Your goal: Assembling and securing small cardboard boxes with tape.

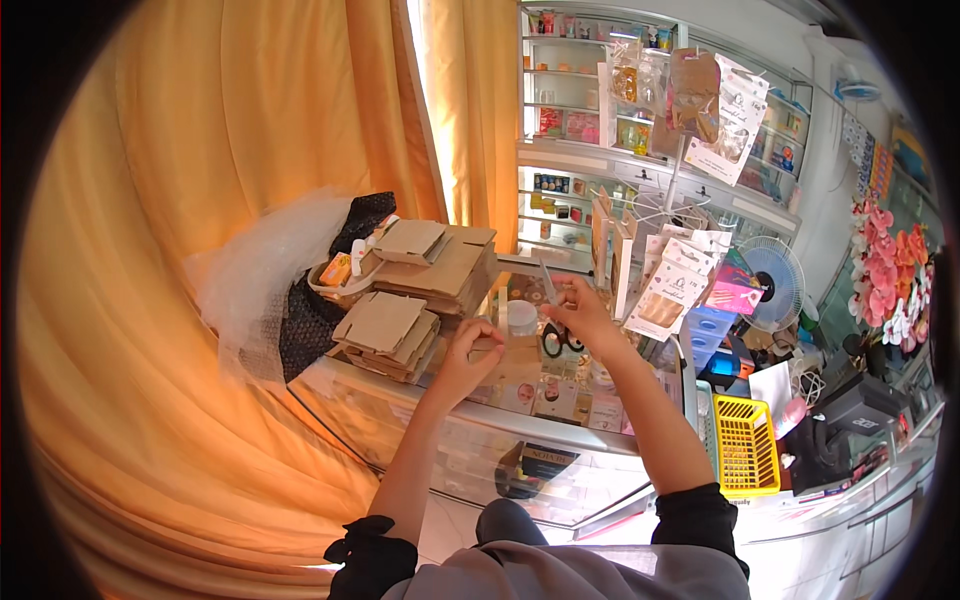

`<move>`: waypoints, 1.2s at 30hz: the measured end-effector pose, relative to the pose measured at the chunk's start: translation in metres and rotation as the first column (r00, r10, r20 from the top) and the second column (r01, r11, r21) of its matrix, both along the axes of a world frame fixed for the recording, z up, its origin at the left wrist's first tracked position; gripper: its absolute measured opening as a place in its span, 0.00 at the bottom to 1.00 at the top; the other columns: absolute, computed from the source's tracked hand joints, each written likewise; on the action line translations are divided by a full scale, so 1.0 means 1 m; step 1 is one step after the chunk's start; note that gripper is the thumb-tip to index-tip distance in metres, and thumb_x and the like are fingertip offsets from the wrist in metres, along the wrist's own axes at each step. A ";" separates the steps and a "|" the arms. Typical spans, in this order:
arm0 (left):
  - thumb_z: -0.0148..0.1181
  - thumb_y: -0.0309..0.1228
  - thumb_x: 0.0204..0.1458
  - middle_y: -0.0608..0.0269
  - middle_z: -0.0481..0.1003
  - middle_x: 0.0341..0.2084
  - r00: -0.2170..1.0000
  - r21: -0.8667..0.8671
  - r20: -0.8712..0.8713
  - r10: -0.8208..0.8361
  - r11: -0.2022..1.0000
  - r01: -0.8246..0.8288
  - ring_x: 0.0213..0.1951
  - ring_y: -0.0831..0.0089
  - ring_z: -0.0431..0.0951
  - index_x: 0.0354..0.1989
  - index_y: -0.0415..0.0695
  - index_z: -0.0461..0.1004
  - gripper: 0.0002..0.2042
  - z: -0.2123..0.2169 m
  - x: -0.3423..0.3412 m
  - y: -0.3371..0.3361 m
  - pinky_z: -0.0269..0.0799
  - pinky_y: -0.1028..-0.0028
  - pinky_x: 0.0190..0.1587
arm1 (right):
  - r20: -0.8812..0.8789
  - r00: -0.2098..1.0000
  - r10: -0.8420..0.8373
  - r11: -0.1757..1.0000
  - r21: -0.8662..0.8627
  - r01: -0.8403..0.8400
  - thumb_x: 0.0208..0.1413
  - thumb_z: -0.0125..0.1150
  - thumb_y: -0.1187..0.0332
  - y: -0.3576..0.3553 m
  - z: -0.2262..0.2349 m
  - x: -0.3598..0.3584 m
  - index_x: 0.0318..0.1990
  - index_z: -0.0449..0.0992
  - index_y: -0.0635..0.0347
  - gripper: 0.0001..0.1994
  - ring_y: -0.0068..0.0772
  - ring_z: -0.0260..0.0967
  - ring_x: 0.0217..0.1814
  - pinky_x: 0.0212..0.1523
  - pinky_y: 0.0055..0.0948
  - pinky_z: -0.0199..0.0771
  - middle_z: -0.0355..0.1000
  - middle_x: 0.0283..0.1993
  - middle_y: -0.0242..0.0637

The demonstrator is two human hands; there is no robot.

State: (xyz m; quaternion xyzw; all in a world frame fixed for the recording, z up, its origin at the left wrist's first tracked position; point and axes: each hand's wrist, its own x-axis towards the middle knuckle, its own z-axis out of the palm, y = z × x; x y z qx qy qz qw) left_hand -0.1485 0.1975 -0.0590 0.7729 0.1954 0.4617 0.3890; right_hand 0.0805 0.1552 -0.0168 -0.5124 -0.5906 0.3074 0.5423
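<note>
My right hand (582, 312) is closed above the glass counter (470, 405). A narrow grey blade points up past its fingers, and black handle loops show just below. Together they look like one pair of scissors (562, 342). My left hand (472, 358) is curled, its thumb and fingers drawn together in front of me. Anything between those fingertips is too small to tell. Between the hands sits a round, pale roll, possibly clear tape (522, 318). Left of my left hand lies a stack of flat brown cardboard pieces (385, 328), with larger folded cardboard boxes (440, 262) behind.
Bubble wrap (262, 290) and a basket (345, 285) crowd the counter's left end, against an orange curtain (180, 300). At the right stand a rack of packaged goods (668, 290), a yellow basket (748, 445) and a fan (772, 283). Stocked shelves (565, 105) line the back.
</note>
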 end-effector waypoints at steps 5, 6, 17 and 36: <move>0.59 0.22 0.51 0.60 0.66 0.44 1.000 0.001 -0.016 0.000 1.000 0.000 0.49 0.69 0.68 0.43 0.42 0.72 0.11 0.004 0.000 -0.004 0.64 0.73 0.54 | -0.100 0.994 -0.045 0.998 -0.050 0.040 0.55 0.60 0.73 -0.001 0.003 -0.005 0.59 0.63 0.56 0.23 0.16 0.66 0.27 0.23 0.19 0.62 0.71 0.28 0.28; 0.58 0.22 0.51 0.60 0.66 0.44 1.000 0.011 -0.012 -0.005 1.000 0.005 0.50 0.69 0.68 0.44 0.43 0.72 0.11 0.003 0.002 -0.005 0.64 0.73 0.55 | -0.099 0.994 -0.049 0.998 -0.050 0.045 0.55 0.60 0.73 -0.001 0.000 0.000 0.59 0.63 0.56 0.23 0.16 0.66 0.27 0.23 0.19 0.62 0.71 0.28 0.28; 0.57 0.22 0.52 0.61 0.70 0.45 1.000 0.062 0.008 0.024 0.998 -0.025 0.49 0.70 0.70 0.46 0.41 0.73 0.13 0.001 0.000 -0.006 0.63 0.73 0.55 | 0.160 0.981 -0.109 0.994 0.019 0.107 0.59 0.55 0.73 -0.014 0.006 -0.019 0.58 0.67 0.52 0.19 0.19 0.66 0.25 0.24 0.21 0.63 0.71 0.25 0.32; 0.57 0.23 0.53 0.63 0.73 0.46 1.000 -0.004 -0.010 -0.015 1.000 0.015 0.50 0.74 0.70 0.48 0.40 0.72 0.13 0.001 0.001 -0.007 0.62 0.75 0.55 | -0.198 0.947 0.251 0.893 -0.330 -0.306 0.52 0.46 0.75 -0.008 0.012 0.017 0.58 0.66 0.60 0.22 0.21 0.71 0.40 0.36 0.17 0.64 0.72 0.39 0.30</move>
